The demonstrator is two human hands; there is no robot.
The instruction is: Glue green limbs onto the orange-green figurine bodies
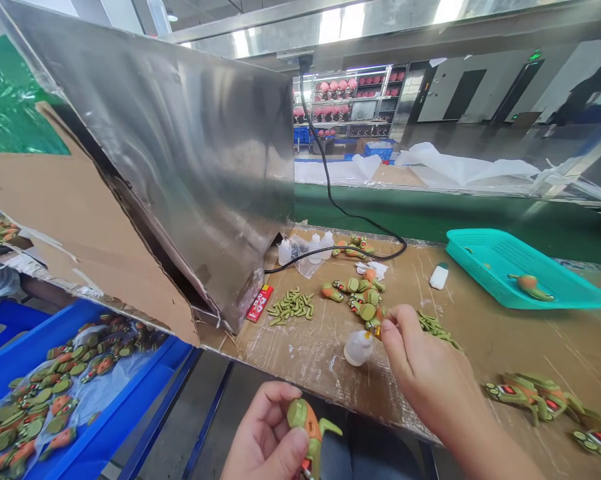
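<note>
A small white bottle [358, 348] stands near the front of the work spot. Down in front of it, the left hand [263, 433] holds a green and orange rubber figure [304, 420], with the fingers curled around it and pressing it from both sides. The figure looks light, soft and a bit bendy. Its fat round body looks like the best place to hold, and its thin green arm looks easiest to bend. The right hand [420, 363] is just to the right of the bottle, with its finger and thumb close together by a pile of figures [363, 300]. I cannot tell if they are pinching something. A heap of small green pieces [290, 307] lies behind the bottle and to its left. A teal basket [460, 243] sits far to the right, and a blue tray [145, 393] full of figures sits far to the left.
</note>
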